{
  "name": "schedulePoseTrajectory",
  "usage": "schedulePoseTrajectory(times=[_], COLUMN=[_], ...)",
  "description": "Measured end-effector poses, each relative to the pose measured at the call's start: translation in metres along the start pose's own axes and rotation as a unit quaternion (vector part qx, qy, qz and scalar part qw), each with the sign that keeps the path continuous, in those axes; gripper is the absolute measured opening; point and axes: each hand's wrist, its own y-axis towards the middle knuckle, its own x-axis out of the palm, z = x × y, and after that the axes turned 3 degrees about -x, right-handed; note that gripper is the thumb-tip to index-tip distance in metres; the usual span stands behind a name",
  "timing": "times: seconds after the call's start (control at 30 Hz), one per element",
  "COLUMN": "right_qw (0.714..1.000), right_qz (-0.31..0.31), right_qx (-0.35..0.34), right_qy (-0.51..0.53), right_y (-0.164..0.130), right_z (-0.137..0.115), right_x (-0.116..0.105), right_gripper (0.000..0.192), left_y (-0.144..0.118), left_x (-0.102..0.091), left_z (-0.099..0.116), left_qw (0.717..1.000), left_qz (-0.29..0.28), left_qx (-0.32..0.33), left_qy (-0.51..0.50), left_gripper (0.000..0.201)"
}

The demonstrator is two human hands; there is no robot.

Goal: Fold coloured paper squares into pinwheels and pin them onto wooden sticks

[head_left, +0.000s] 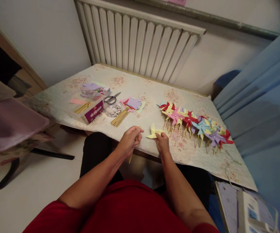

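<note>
My left hand is closed around a thin wooden stick, whose lower end points down past the table edge. In my right hand a pale yellow paper pinwheel is pinched between thumb and fingers. The two hands are apart, just over the front edge of the table. To the right of my right hand lies a cluster of finished-looking pinwheels on sticks, in red, pink, blue, purple and yellow. A bundle of bare sticks lies beyond my left hand.
A clear plastic box with a purple label, scissors, a round dish of shiny pins and stacked coloured paper sit on the flowered tablecloth. A radiator stands behind; a blue curtain hangs right.
</note>
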Motion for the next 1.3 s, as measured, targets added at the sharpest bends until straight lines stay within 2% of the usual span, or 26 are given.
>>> schedulePoseTrajectory(times=[0.17, 0.4, 0.77, 1.13, 1.3], right_qw=[1.000, 1.000, 1.000, 1.000, 1.000], right_qz=[0.004, 0.001, -0.001, 0.003, 0.004], right_qx=[-0.001, -0.007, -0.011, -0.005, -0.005], right_qy=[-0.004, -0.015, -0.019, -0.013, -0.019], right_y=[-0.0024, -0.0017, -0.0003, -0.0009, -0.0020], right_z=[-0.0024, -0.0020, 0.0002, -0.0007, -0.0022], right_x=[0.0011, 0.0009, -0.0003, -0.0003, 0.0006], right_gripper=[0.029, 0.031, 0.030, 0.034, 0.030], left_y=[0.0012, 0.0002, -0.0022, -0.0014, -0.0020], left_x=[-0.0001, 0.0010, 0.0002, 0.0000, 0.0011], left_z=[-0.0009, -0.0003, 0.0014, -0.0011, -0.0005], left_qw=[1.000, 1.000, 1.000, 1.000, 1.000], left_qz=[-0.002, -0.008, -0.002, -0.014, -0.014], left_qx=[0.008, -0.012, -0.007, -0.023, -0.022], left_qy=[-0.011, -0.024, -0.002, -0.005, 0.004], left_gripper=[0.018, 0.021, 0.014, 0.022, 0.021])
